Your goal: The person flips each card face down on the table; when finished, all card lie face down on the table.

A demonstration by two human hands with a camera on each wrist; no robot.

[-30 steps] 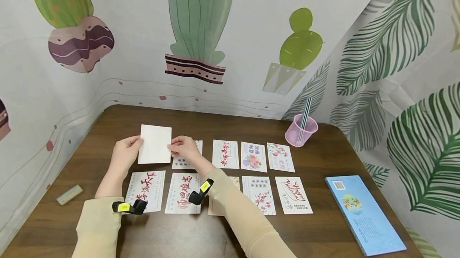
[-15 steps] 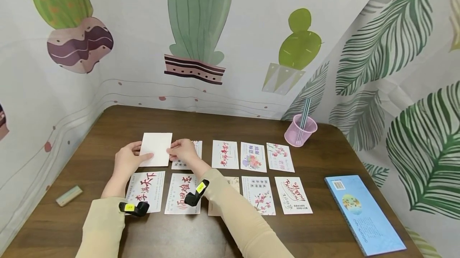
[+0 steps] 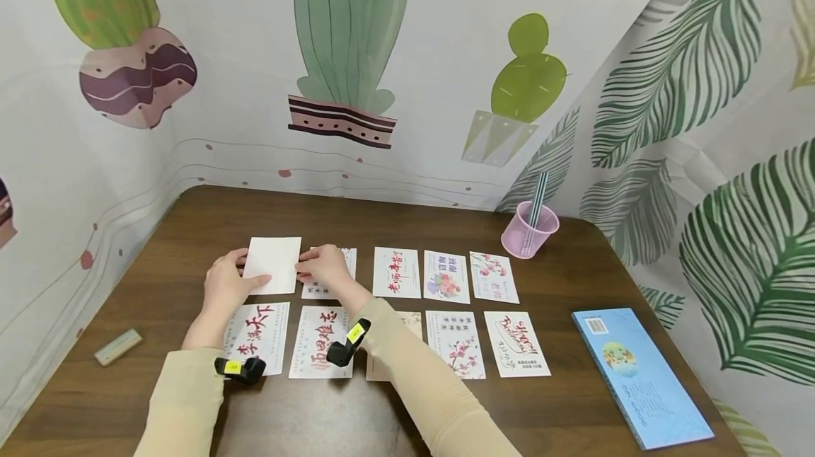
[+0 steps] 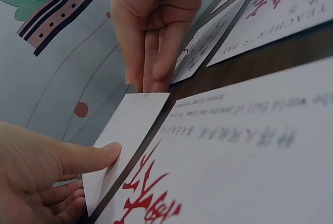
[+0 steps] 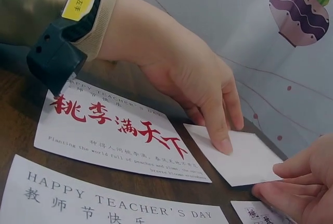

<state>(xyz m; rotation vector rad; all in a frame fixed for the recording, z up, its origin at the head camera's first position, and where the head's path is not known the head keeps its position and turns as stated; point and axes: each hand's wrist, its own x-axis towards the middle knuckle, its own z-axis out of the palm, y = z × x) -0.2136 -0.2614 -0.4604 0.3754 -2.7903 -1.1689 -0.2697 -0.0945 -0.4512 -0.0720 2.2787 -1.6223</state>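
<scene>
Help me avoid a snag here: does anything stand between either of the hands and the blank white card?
Nothing visible does. The left hand holds the white card at its left side, the right hand at its right edge. A red-lettered card lies on the near side, apart from it.

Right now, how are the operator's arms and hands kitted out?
The left sleeve and right sleeve are plain beige. Near each cuff sits a black wrist camera, left and right, each with a yellow label; the left one's yellow label carries dark characters. The left hand and right hand are ungloved.
</scene>
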